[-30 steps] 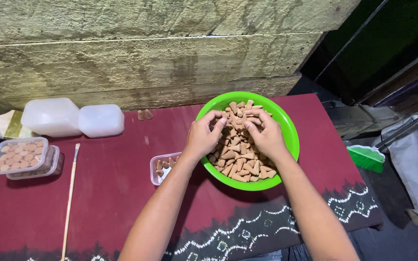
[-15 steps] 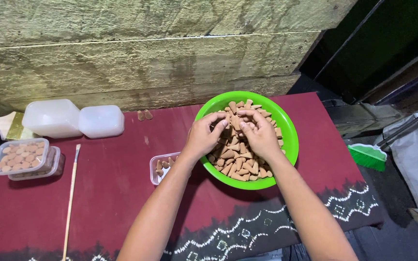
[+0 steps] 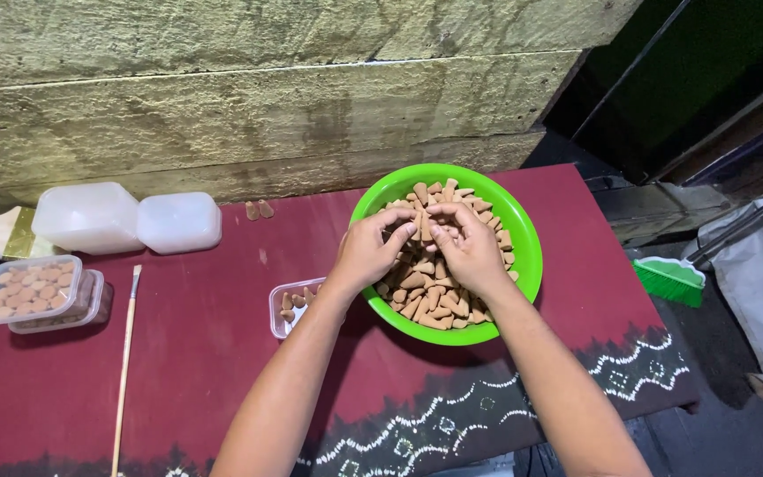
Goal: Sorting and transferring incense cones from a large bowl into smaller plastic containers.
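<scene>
Both hands deep in the green bowl [image 3: 523, 231] on the tabletop: left hand [image 3: 366, 253] and right hand [image 3: 467, 250], fingers pinched together on brown incense cones [image 3: 424, 296], gathering a few. Next calls for carrying them left without spilling, probably into the small clear box [image 3: 286, 306] just beside the bowl.

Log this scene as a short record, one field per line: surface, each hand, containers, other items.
surface: dark red cloth with a white pattern along the near edge
left hand: left hand in the green bowl, fingers among brown cones
right hand: right hand in the same bowl, touching cones
containers: small clear tray partly filled with cones; filled lidded box; two white tubs
other items: thin stick; green brush
</scene>
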